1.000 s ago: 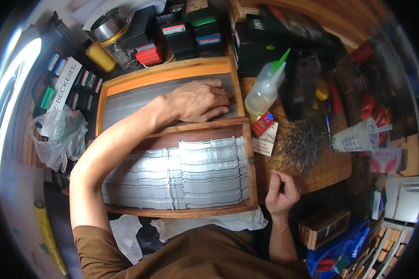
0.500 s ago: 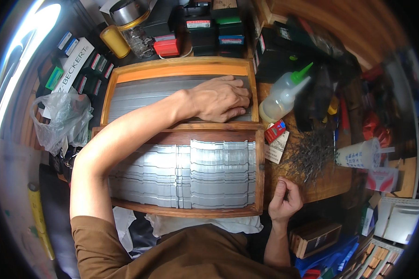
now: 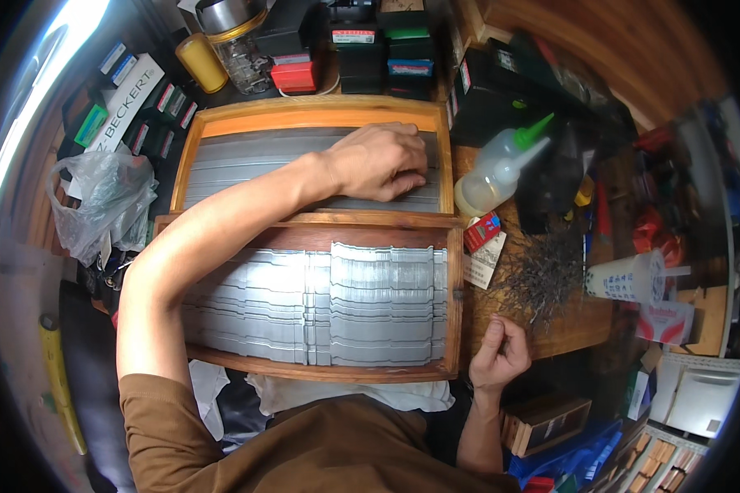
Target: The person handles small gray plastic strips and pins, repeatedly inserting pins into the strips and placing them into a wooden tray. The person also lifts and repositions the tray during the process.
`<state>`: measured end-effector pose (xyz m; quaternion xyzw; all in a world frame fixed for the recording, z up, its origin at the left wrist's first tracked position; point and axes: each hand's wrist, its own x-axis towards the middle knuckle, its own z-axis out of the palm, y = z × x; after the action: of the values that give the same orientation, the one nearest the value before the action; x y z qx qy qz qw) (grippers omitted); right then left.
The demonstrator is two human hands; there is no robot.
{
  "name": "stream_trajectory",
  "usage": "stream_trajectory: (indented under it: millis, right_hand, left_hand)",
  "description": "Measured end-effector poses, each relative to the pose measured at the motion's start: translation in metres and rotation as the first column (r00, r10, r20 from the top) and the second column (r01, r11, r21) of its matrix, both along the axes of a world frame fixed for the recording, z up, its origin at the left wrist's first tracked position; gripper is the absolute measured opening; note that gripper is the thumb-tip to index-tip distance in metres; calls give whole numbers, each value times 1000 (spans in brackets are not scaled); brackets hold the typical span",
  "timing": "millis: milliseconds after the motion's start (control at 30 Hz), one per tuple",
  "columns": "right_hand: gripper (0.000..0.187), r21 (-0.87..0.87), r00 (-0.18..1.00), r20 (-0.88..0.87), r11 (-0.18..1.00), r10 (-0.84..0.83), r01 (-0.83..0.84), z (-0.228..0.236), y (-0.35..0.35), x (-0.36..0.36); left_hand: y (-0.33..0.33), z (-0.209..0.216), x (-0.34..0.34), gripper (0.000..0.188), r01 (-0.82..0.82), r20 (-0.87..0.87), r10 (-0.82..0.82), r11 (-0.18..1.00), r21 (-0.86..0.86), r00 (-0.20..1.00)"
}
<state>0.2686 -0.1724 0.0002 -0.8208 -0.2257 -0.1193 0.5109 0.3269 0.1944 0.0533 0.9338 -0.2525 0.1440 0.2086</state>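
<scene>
My left hand (image 3: pixel 380 163) rests palm down on thin grey metal strips (image 3: pixel 242 168) packed in the far wooden tray (image 3: pixel 191 140), near its right end. Its fingers are curled, and their tips and anything in them are hidden. In front is a nearer wooden tray (image 3: pixel 455 308), filled with shiny, notched metal strips (image 3: pixel 382 304) in tight rows; my left forearm crosses over its left part. To the right of that tray, by the bench's front edge, my right hand (image 3: pixel 501 355) is closed, thumb against curled fingers. What it may hold is too small to make out.
A loose heap of thin dark metal pieces (image 3: pixel 547 279) lies on the wooden bench (image 3: pixel 580 329). Squeeze bottles (image 3: pixel 489 185), a red packet (image 3: pixel 482 232) and a drink cup (image 3: pixel 629 277) stand around it. Small boxes (image 3: pixel 362 66) line the back; a plastic bag (image 3: pixel 107 201) sits left.
My left hand has drawn back a little to the left, away from the far tray's right rim, its fingers more curled. My right hand keeps its pose. The whole view has shifted slightly.
</scene>
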Motion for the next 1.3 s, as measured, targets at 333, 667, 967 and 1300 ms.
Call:
stream_trajectory:
  millis: [333, 667, 967, 1300]
  right_hand:
    - [15, 28, 1000, -9, 999, 15, -14, -1, -1, 1]
    - [15, 77, 999, -37, 997, 11, -8, -2, 0, 1]
    - [15, 120, 999, -38, 993, -7, 12, 3, 3, -1]
    - [14, 124, 997, -66, 991, -45, 53, -8, -2, 1]
  left_hand:
    - [-30, -1, 31, 31, -649, -592, 362, 652, -391, 720]
    - [-39, 20, 51, 21, -882, -847, 312, 348, -319, 430]
    - [-49, 24, 52, 18, -914, -892, 241, 240, -326, 381]
    - [-57, 27, 48, 20, -907, -866, 300, 269, -324, 399]
